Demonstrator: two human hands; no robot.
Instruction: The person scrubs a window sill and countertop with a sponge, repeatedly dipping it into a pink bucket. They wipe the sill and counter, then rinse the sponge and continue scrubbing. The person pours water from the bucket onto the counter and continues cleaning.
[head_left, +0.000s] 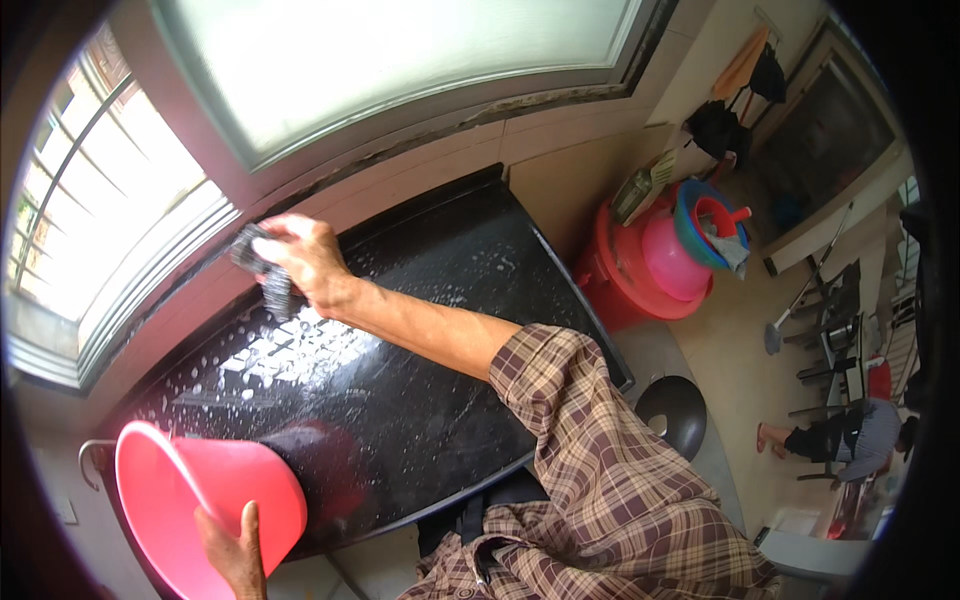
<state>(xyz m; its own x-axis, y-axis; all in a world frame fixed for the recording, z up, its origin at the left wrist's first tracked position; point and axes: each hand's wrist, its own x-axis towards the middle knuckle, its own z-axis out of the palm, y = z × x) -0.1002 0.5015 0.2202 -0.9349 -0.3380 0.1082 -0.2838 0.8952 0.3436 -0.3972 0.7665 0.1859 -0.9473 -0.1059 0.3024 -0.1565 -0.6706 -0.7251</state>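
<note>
Stretched over the far left of the wet black countertop [430, 410], my right hand [312, 262] is closed on a crumpled dark grey cloth [276, 292]. The cloth hangs beside the window ledge, above a patch of water drops and glare. At the lower left, my left hand [236, 560] grips a pink plastic bucket [262, 485] by its side, thumb pressed against the wall. The bucket is tilted, its wide mouth facing left, at the counter's left end. What the bucket holds inside cannot be seen.
A window frame [225, 120] runs along the counter's far side. To the right stand a red tub [610, 290] with stacked basins and a bottle, and a dark wok [672, 418]. A mop [773, 335] leans further off; another person [865, 435] bends near dark chairs.
</note>
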